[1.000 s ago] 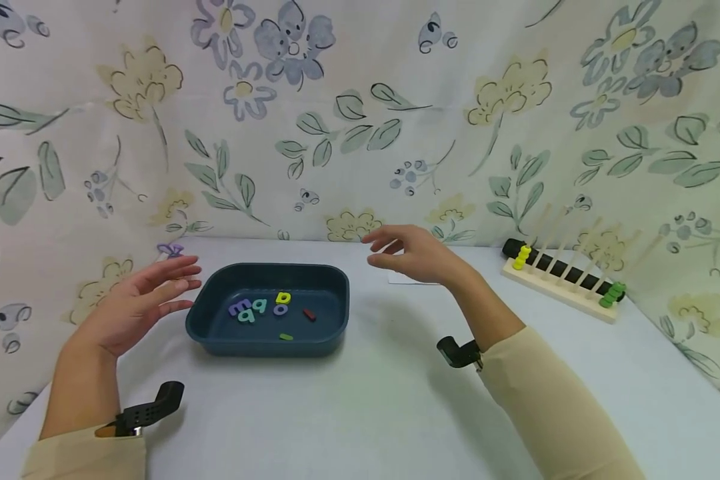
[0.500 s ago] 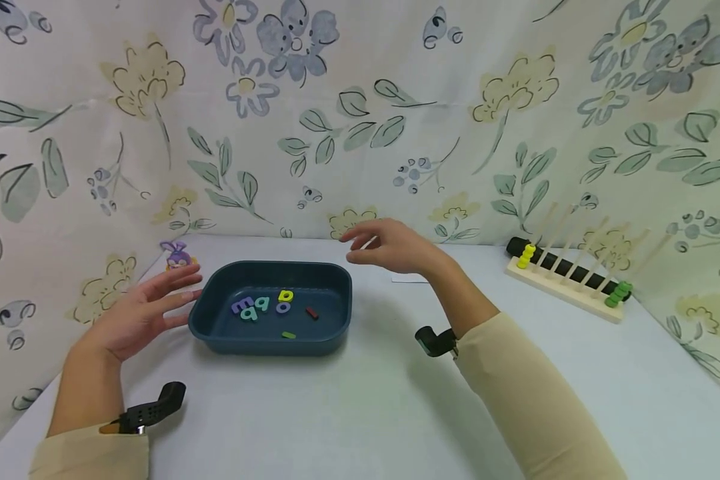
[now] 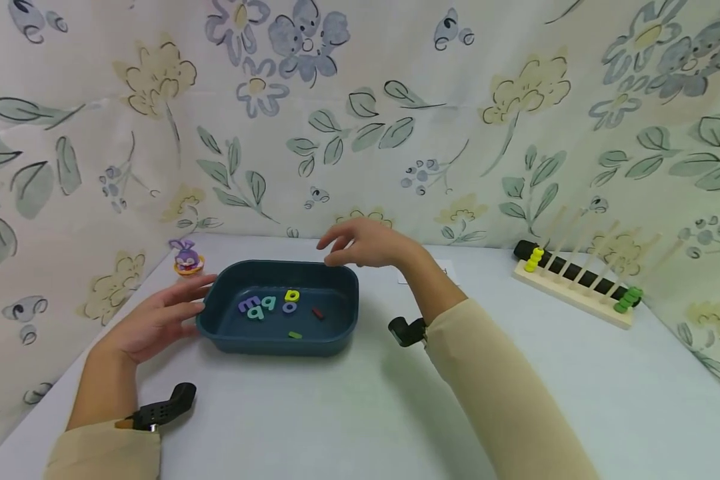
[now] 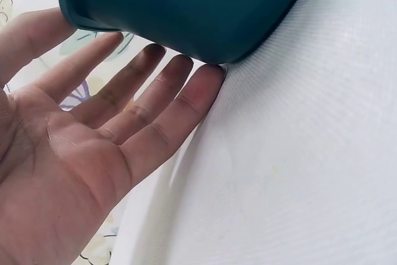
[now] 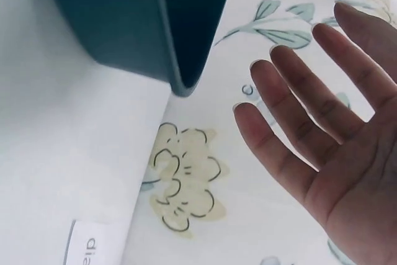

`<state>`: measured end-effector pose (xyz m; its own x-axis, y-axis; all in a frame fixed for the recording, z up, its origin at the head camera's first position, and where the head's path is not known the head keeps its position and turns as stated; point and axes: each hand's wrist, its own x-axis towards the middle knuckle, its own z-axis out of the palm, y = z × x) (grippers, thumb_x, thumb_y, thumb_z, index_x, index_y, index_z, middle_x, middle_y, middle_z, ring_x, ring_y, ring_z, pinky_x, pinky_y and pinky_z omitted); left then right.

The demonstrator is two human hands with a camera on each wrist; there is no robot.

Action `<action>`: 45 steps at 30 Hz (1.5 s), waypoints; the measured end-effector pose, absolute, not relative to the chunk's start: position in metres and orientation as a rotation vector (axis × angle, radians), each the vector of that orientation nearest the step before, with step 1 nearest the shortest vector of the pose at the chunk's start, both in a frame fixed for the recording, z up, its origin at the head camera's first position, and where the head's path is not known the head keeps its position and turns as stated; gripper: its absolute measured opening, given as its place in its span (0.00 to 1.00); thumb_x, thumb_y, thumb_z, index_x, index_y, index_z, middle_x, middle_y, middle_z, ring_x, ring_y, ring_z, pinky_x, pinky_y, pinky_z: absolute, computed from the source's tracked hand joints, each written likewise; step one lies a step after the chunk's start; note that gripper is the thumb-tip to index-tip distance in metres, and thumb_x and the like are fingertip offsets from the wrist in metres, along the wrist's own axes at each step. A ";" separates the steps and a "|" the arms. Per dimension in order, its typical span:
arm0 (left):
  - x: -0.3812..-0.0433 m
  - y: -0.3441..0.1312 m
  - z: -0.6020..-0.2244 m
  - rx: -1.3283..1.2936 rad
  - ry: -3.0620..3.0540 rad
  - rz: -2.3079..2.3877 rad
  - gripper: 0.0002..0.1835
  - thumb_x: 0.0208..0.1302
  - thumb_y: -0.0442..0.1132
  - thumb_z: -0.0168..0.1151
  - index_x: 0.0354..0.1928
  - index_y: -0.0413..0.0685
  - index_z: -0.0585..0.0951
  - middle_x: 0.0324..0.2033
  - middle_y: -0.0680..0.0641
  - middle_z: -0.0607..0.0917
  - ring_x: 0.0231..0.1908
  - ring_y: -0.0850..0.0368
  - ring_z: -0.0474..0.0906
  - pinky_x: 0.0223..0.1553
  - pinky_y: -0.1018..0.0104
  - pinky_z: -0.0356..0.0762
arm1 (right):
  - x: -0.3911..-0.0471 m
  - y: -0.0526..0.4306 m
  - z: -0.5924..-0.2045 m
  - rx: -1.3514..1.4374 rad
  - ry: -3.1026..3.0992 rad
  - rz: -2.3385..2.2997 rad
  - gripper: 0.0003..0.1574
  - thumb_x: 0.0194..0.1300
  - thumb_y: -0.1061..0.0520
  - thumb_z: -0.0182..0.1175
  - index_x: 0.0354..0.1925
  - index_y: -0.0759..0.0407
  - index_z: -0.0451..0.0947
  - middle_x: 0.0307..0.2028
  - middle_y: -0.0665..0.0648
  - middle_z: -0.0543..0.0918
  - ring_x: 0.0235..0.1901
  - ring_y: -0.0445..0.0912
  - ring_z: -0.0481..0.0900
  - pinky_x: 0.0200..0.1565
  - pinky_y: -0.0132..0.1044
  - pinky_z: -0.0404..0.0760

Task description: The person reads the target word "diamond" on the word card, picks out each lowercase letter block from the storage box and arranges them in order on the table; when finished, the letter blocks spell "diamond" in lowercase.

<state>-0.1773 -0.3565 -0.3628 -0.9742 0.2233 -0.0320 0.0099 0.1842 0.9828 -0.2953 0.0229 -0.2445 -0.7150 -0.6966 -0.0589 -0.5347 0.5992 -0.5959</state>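
L hand (image 3: 159,321) at the L end of a dark teal, rounded rectangular tray (image 3: 276,347); its fingers are spread apart, bent slightly, tips right at the tray's outer wall, little finger down by the base; prob. touching, though the L wrist view doesn't settle contact for each; R hand (image 3: 363,243) hovers by the tray's rear R corner, fingers apart, holding nothing, w/ a visible gap to the rim in the R wrist view.

Tray sits on the white desk (image 3: 276,413), L of centre; inside: purple letter m (image 3: 249,304), two mint-green letters (image 3: 268,303), yellow squarish letter (image 3: 292,291), small purple ring-shaped letter (image 3: 285,307), short dark-red piece (image 3: 317,313), short lime-green piece (image 3: 295,335).

Purple rabbit toy w/ orange ring (image 3: 187,259) near the tray's rear L; white printed paper card (image 3: 448,268) behind the R forearm; far R, pale wooden peg rack (image 3: 573,295) w/ yellow beads (image 3: 534,260) & green beads (image 3: 628,300), black cylinder (image 3: 570,269) just behind; floral cloth (image 3: 372,60) as backdrop.
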 end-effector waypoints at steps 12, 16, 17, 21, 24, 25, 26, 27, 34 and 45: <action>-0.176 -0.354 -0.362 0.228 2.289 1.908 0.31 0.80 0.41 0.52 0.81 0.52 0.60 0.80 0.44 0.51 0.62 0.69 0.73 0.54 0.64 0.82 | -0.311 -0.015 -0.246 -0.994 2.451 -0.777 0.20 0.70 0.49 0.65 0.59 0.43 0.83 0.56 0.53 0.86 0.53 0.48 0.83 0.50 0.43 0.86; -0.176 -0.353 -0.362 0.236 2.280 1.913 0.31 0.80 0.41 0.52 0.81 0.51 0.59 0.80 0.46 0.52 0.63 0.68 0.72 0.55 0.64 0.82 | -0.312 -0.029 -0.249 -1.015 2.464 -0.690 0.18 0.71 0.51 0.65 0.58 0.44 0.84 0.54 0.52 0.86 0.51 0.48 0.83 0.53 0.43 0.84; -0.176 -0.353 -0.361 0.237 2.278 1.915 0.31 0.80 0.41 0.52 0.81 0.51 0.59 0.80 0.46 0.53 0.63 0.68 0.72 0.55 0.63 0.82 | -0.313 -0.034 -0.249 -1.032 2.469 -0.658 0.18 0.71 0.51 0.65 0.57 0.44 0.84 0.54 0.52 0.87 0.51 0.48 0.83 0.53 0.43 0.84; -0.176 -0.354 -0.356 0.233 2.287 1.918 0.32 0.80 0.41 0.52 0.81 0.52 0.59 0.80 0.47 0.54 0.63 0.68 0.71 0.55 0.63 0.82 | -0.315 -0.052 -0.249 -1.110 2.464 -0.559 0.18 0.70 0.55 0.66 0.57 0.48 0.85 0.54 0.54 0.86 0.52 0.48 0.82 0.56 0.44 0.82; -0.175 -0.355 -0.355 0.215 2.301 1.921 0.32 0.80 0.42 0.52 0.81 0.52 0.60 0.80 0.46 0.55 0.64 0.67 0.71 0.55 0.62 0.82 | -0.317 -0.065 -0.253 -1.142 2.431 -0.546 0.18 0.70 0.56 0.66 0.57 0.50 0.85 0.54 0.54 0.86 0.53 0.48 0.82 0.57 0.43 0.81; -0.174 -0.355 -0.356 0.205 2.303 1.921 0.32 0.79 0.43 0.53 0.81 0.53 0.60 0.80 0.46 0.55 0.63 0.67 0.71 0.55 0.62 0.82 | -0.318 -0.068 -0.255 -1.145 2.418 -0.539 0.19 0.70 0.56 0.66 0.58 0.50 0.85 0.54 0.54 0.86 0.53 0.48 0.82 0.58 0.43 0.80; -0.173 -0.355 -0.356 0.194 2.301 1.920 0.32 0.79 0.43 0.53 0.81 0.53 0.60 0.80 0.45 0.54 0.63 0.67 0.71 0.56 0.61 0.81 | -0.318 -0.071 -0.256 -1.140 2.402 -0.537 0.19 0.70 0.56 0.66 0.58 0.51 0.85 0.55 0.54 0.86 0.53 0.48 0.82 0.58 0.43 0.81; -0.171 -0.354 -0.358 0.183 2.297 1.917 0.32 0.79 0.43 0.53 0.81 0.53 0.59 0.80 0.44 0.55 0.63 0.67 0.71 0.56 0.60 0.81 | -0.319 -0.074 -0.258 -1.131 2.383 -0.535 0.19 0.70 0.56 0.66 0.58 0.51 0.85 0.55 0.53 0.86 0.53 0.48 0.82 0.57 0.44 0.81; -0.169 -0.346 -0.366 0.126 2.287 1.918 0.33 0.78 0.44 0.55 0.81 0.55 0.60 0.79 0.39 0.57 0.63 0.64 0.72 0.58 0.56 0.80 | -0.320 -0.083 -0.270 -1.081 2.310 -0.493 0.18 0.70 0.58 0.67 0.57 0.50 0.86 0.52 0.51 0.87 0.51 0.46 0.84 0.58 0.47 0.83; -0.168 -0.346 -0.361 0.104 2.289 1.903 0.33 0.78 0.43 0.55 0.81 0.53 0.59 0.78 0.38 0.58 0.62 0.62 0.74 0.57 0.57 0.81 | -0.316 -0.092 -0.282 -1.061 2.204 -0.428 0.26 0.68 0.61 0.68 0.63 0.51 0.83 0.61 0.54 0.84 0.60 0.45 0.81 0.66 0.44 0.77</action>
